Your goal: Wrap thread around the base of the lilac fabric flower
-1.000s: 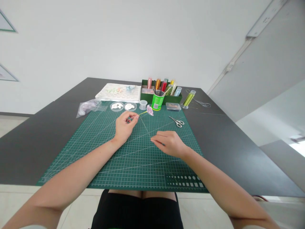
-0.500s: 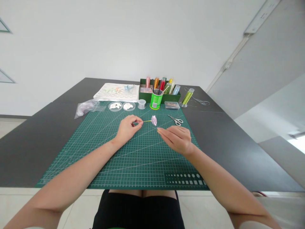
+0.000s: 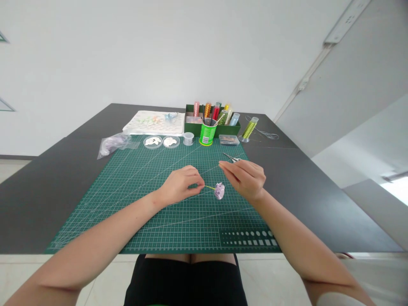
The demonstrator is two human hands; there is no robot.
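Observation:
My left hand [image 3: 182, 183] pinches the thin yellow-green stem of a small pale purple flower [image 3: 219, 191] between thumb and fingertips. The flower head points right, above the green cutting mat [image 3: 140, 212]. To the upper right of the flower, my right hand [image 3: 245, 176] is closed in a pinch, apart from it. Whatever its fingertips hold, if anything, is too small to make out. Behind that hand lie the scissors [image 3: 230, 157], blades toward the upper left, their handles mostly hidden.
Along the mat's far edge are a plastic bag [image 3: 111, 143], two dishes of white pieces, a clear tub [image 3: 188, 138], a green can of tools [image 3: 208, 134] and a flat case [image 3: 228, 140]. Behind them stand a green box [image 3: 194, 128] of thread spools and patterned sheets [image 3: 140, 122]. A green spool [image 3: 249, 129] stands right.
My left hand has brought the flower nearer to me and to the right, turning its head. My right hand has moved up and right, now covering the scissors' handles.

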